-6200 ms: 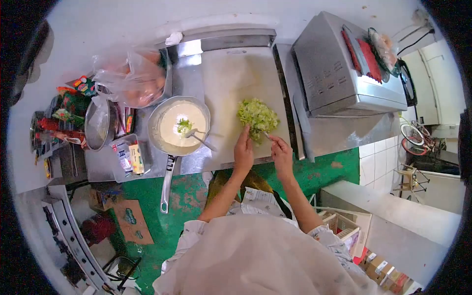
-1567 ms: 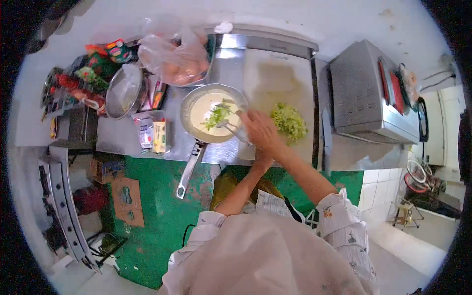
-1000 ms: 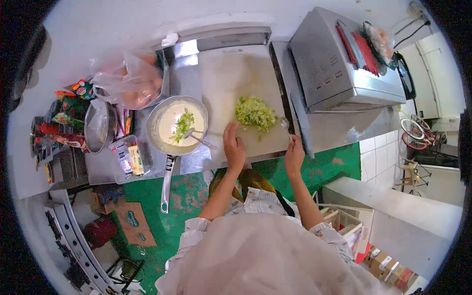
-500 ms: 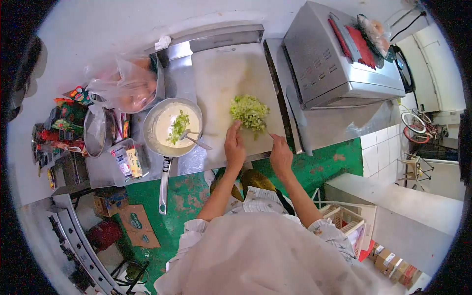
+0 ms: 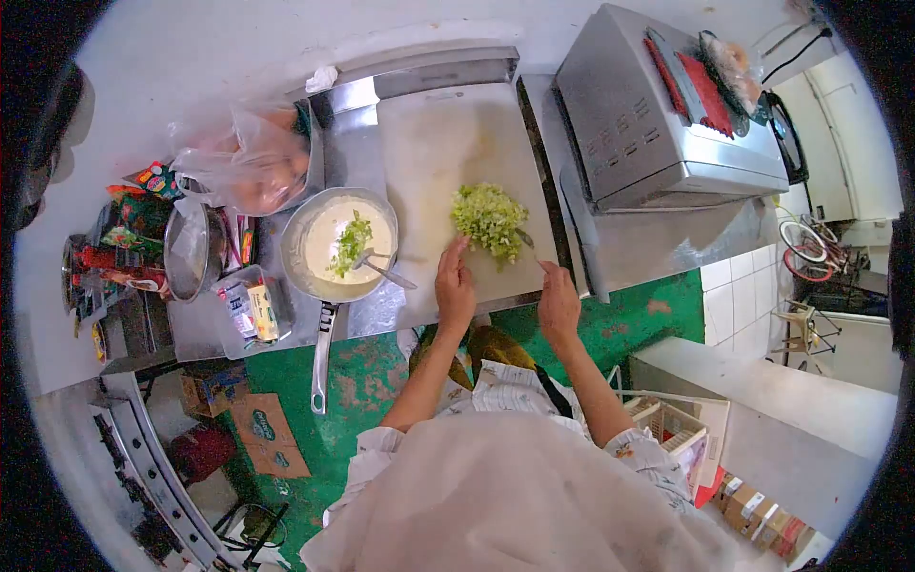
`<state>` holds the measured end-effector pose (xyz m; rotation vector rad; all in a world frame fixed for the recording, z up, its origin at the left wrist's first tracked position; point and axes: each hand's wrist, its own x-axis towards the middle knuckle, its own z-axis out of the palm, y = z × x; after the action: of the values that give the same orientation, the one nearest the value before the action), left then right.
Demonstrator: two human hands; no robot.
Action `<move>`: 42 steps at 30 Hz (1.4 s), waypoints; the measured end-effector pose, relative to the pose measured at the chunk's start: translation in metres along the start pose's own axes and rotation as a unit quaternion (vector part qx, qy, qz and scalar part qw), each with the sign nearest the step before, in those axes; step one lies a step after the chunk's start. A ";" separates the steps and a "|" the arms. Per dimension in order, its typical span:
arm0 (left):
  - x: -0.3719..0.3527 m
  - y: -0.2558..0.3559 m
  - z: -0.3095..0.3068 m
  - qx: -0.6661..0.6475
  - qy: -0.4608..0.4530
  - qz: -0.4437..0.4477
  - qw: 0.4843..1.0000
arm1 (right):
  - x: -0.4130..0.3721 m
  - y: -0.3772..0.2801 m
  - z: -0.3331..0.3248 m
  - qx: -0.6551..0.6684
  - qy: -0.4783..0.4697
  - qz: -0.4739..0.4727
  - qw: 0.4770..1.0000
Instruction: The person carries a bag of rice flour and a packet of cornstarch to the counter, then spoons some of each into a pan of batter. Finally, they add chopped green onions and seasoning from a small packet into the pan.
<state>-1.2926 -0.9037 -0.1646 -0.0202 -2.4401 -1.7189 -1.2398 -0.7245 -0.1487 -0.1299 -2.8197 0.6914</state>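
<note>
A heap of chopped light-green vegetable (image 5: 488, 214) lies on the white cutting board (image 5: 429, 143). My left hand (image 5: 456, 286) rests at the heap's near left edge, fingers stretched out and holding nothing. On the right, my right hand (image 5: 559, 300) is closed on a knife (image 5: 525, 237); its narrow blade reaches into the right side of the heap, and the handle is mostly hidden by my fingers. Left of the board stands a frying pan (image 5: 324, 357) with a creamy white mixture (image 5: 324, 234), some chopped greens (image 5: 353, 238) and a fork (image 5: 389, 274) in it.
Left of the pan are a clear plastic container (image 5: 250, 315) with packets, a metal bowl (image 5: 191, 253) and a plastic bag (image 5: 253, 167) of round, orange-brown items. A silver oven (image 5: 658, 124) stands at right, with a red cloth (image 5: 707, 95) on top. The counter's front edge is close.
My right hand has shifted slightly right and turned, and more of the knife blade shows beside the heap. My left hand stays at the heap's near edge.
</note>
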 end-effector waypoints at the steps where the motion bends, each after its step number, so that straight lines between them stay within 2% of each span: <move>1: 0.000 -0.002 0.000 0.021 0.005 0.016 1.000 | -0.001 0.000 -0.003 0.030 0.011 0.012 0.999; 2: -0.002 -0.003 0.000 0.020 0.004 0.017 1.000 | -0.003 0.001 -0.003 0.029 0.012 0.014 0.999; 4: -0.007 0.005 -0.004 0.030 0.008 -0.029 0.999 | -0.012 0.006 0.000 0.035 0.003 0.101 0.994; 8: -0.024 0.007 -0.004 0.101 0.016 -0.014 0.995 | -0.030 0.003 0.003 0.051 0.065 0.065 0.994; 10: -0.032 0.009 -0.003 0.144 -0.008 0.039 0.989 | -0.034 -0.017 -0.004 0.103 0.005 0.152 0.983; 13: -0.037 0.010 -0.003 0.191 -0.047 0.087 0.977 | -0.038 -0.031 0.005 0.136 -0.035 0.197 0.970; 16: -0.028 -0.001 0.002 0.178 -0.063 0.077 0.979 | -0.032 -0.043 0.015 0.145 -0.074 0.239 0.957; 20: -0.014 -0.007 0.010 0.156 -0.057 0.065 0.984 | -0.020 -0.058 0.024 0.191 -0.082 0.223 0.953; 22: -0.006 -0.005 0.014 0.084 -0.049 -0.002 0.995 | -0.013 -0.063 0.029 0.225 -0.105 0.234 0.940; 29: 0.006 -0.004 0.022 0.074 -0.026 0.027 0.997 | -0.019 -0.050 0.067 0.253 -0.070 0.195 0.945; 32: 0.007 -0.007 0.022 0.087 -0.013 0.048 0.995 | -0.020 -0.045 0.070 0.304 -0.043 0.189 0.933; 34: 0.009 -0.009 0.022 0.091 -0.017 0.065 0.994 | -0.017 -0.051 0.057 0.406 -0.099 0.272 0.867; 42: 0.011 0.002 0.018 0.042 -0.014 0.020 0.999 | -0.013 -0.055 0.049 0.477 -0.070 0.255 0.838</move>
<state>-1.3058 -0.8869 -0.1668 -0.0828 -2.5126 -1.6084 -1.2408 -0.7964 -0.1682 -0.6630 -2.1831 2.1815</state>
